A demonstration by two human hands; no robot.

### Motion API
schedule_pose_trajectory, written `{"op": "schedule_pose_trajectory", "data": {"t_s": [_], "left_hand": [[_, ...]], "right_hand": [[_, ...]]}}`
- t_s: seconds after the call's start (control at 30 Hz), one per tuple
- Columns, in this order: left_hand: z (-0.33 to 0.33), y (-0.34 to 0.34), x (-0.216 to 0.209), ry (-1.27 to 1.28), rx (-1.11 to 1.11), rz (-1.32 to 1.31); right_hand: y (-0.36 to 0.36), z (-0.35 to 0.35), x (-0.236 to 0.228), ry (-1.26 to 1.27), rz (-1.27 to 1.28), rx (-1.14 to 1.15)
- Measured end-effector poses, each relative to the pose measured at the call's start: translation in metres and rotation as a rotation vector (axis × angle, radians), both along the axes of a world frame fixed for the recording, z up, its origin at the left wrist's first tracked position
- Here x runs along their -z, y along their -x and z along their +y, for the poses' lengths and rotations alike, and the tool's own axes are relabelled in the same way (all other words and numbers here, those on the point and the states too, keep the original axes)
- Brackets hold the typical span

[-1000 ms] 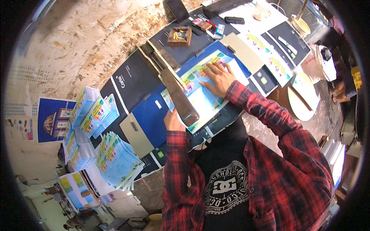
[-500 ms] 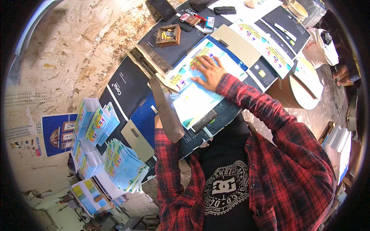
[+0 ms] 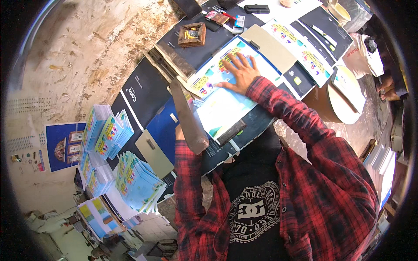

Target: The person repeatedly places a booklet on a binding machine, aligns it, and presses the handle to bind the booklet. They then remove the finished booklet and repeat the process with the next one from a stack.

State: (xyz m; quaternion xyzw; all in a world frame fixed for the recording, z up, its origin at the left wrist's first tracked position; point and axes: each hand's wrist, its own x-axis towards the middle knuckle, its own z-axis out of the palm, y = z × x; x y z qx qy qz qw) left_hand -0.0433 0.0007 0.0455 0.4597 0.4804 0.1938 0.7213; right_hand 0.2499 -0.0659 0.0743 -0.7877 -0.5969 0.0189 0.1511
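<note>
My right hand [image 3: 240,77] lies flat with fingers spread on a printed colourful sheet [image 3: 226,108], which rests on the blue board of a paper cutter. The cutter's long brown blade arm [image 3: 188,116] crosses the sheet's left end at a slant. Just left of the arm, a small part of my left hand [image 3: 179,132] shows below the blue board [image 3: 162,122]; its fingers are hidden behind the arm. A dark metal bar [image 3: 231,132] lies along the sheet's near edge.
Stacks of printed booklets [image 3: 138,182] stand at the left. A wooden ashtray [image 3: 191,35] sits at the back, beside small packets [image 3: 216,18]. More printed sheets [image 3: 300,50] and a cutter knife [image 3: 324,35] lie at the right, near a round brown drum [image 3: 333,102].
My right hand's fingers have spread wider on the sheet. The view has shifted slightly; the blade arm keeps about the same slant.
</note>
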Motion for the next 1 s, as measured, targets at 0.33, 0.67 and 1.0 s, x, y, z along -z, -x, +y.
{"op": "schedule_pose_trajectory", "data": {"t_s": [0.33, 0.67, 1.0], "left_hand": [[-0.009, -0.003, 0.009, 0.199, -0.223, -0.146], [0.003, -0.015, 0.043, 0.186, -0.323, -0.299], [-0.014, -0.023, 0.016, -0.027, -0.32, 0.015]], "right_hand": [[-0.007, 0.001, 0.007, 0.08, -0.056, 0.042], [-0.023, 0.003, 0.0, 0.103, -0.028, 0.056], [0.04, 0.013, -0.013, 0.174, 0.012, 0.027]]}}
